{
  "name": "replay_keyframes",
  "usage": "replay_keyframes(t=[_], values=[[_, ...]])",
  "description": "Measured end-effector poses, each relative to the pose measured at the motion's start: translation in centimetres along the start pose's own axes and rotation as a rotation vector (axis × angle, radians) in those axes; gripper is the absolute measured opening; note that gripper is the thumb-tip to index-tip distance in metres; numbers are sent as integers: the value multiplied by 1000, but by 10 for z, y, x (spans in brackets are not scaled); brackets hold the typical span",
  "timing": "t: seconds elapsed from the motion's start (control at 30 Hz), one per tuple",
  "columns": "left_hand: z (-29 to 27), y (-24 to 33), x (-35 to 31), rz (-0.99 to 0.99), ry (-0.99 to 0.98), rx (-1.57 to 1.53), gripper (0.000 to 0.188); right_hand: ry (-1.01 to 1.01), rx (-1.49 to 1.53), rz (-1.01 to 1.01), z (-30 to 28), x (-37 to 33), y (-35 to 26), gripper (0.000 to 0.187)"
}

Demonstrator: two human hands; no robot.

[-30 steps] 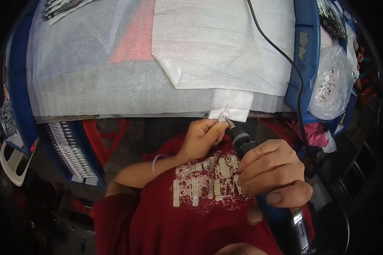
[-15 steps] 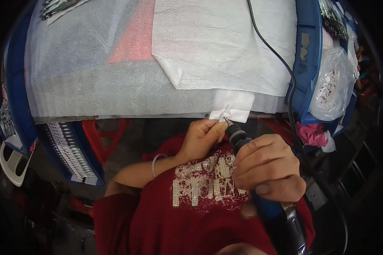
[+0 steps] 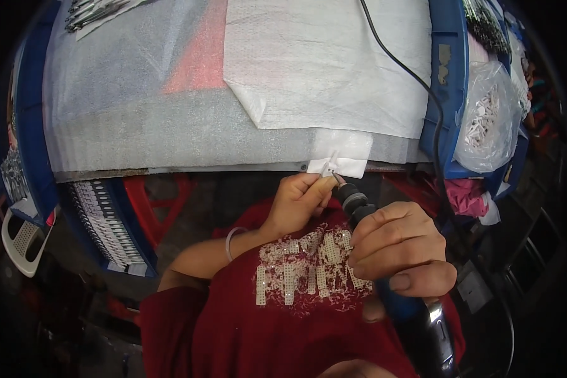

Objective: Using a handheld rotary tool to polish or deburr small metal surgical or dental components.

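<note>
My left hand (image 3: pixel 300 203) pinches a small white part (image 3: pixel 329 170) between thumb and fingertips at the near edge of the table. Dark dots show on the part, but its exact kind is too small to make out. Beneath and behind it lies a square white pad (image 3: pixel 348 146). My right hand (image 3: pixel 404 249) is wrapped round an electric screwdriver (image 3: pixel 403 309) with a blue and black body. The tool slants up to the left, its tip close beside the white part and my left thumb. Whether the tip touches the part I cannot tell.
Foam sheet (image 3: pixel 170 145) and a white woven sheet (image 3: pixel 334 75) cover the table. A black cable (image 3: pixel 409 70) crosses them. Blue crates (image 3: pixel 446 120) flank the table, with a clear bag of small white pieces (image 3: pixel 485 123) at right. A red stool (image 3: pixel 157 208) stands below.
The screwdriver has shifted slightly right, its tip drawing a little away from the white part, where dark dots now show. My left hand keeps its pinch. The whole view has shifted slightly.
</note>
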State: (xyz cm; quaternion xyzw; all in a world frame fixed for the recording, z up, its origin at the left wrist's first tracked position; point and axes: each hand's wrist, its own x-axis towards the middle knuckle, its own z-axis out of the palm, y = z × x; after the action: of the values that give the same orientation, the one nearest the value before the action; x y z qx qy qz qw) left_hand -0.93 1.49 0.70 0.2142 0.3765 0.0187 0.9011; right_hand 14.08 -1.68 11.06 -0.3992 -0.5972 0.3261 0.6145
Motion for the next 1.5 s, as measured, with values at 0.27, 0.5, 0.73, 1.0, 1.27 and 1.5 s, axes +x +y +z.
replay_keyframes(t=[0.27, 0.5, 0.73, 1.0, 1.27, 1.5], values=[[-5, -4, -2, 14, -2, 12, 21, -29, 2, 10, 2, 5, 6, 43], [-1, -6, 0, 13, 31, 69, 28, -76, -17, -13, -3, 6, 6, 41], [-7, -6, 3, 57, -8, 139, 29, -149, -41, -48, -18, 0, 2, 51], [-8, 18, -5, -27, -262, 213, 38, 185, -163, -32, -24, -21, -29, 47], [-23, 90, -60, 341, -321, 634, 32, 414, 64, 91, -17, -39, -26, 48], [-64, 248, -52, 968, 173, 820, 23, 338, -172, 121, -14, -29, -34, 48]])
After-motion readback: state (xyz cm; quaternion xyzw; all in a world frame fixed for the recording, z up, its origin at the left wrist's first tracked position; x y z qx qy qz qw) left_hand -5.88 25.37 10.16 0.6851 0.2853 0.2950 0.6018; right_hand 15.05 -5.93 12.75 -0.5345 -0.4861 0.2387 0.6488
